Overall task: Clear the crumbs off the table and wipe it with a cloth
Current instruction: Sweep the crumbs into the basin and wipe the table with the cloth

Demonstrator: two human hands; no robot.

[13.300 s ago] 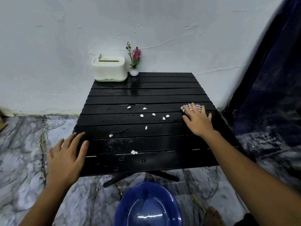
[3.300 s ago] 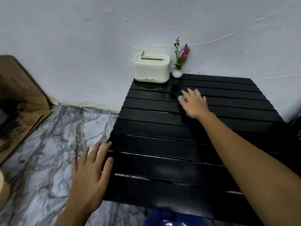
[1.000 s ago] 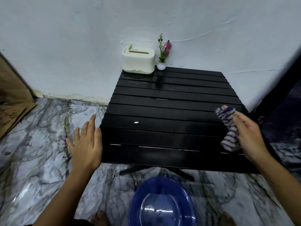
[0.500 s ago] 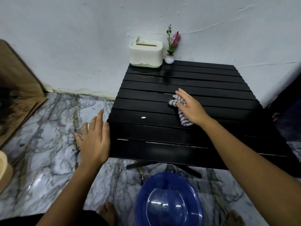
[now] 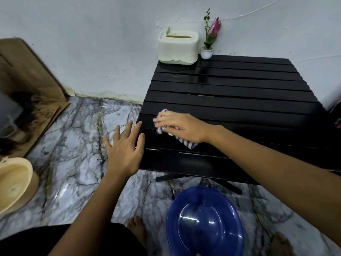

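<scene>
A low black slatted table (image 5: 239,93) stands against the white wall. My right hand (image 5: 180,127) presses a white-and-purple striped cloth (image 5: 188,144) flat on the table's front left part, near the left edge. The cloth shows at my fingertips and under my wrist. My left hand (image 5: 125,150) is open, fingers spread, cupped against the table's left edge just beside the cloth. No crumb is visible on the slats; any beneath the cloth or hand is hidden.
A cream tissue box (image 5: 178,47) and a small potted pink flower (image 5: 209,36) stand at the table's back left. A blue basin (image 5: 204,224) sits on the marble floor in front. A beige bowl (image 5: 13,183) and cardboard (image 5: 27,89) lie left.
My right hand has slid the cloth leftward across the table to its left edge, over where a single white crumb lay. My left hand stayed at that edge. The view has swung left.
</scene>
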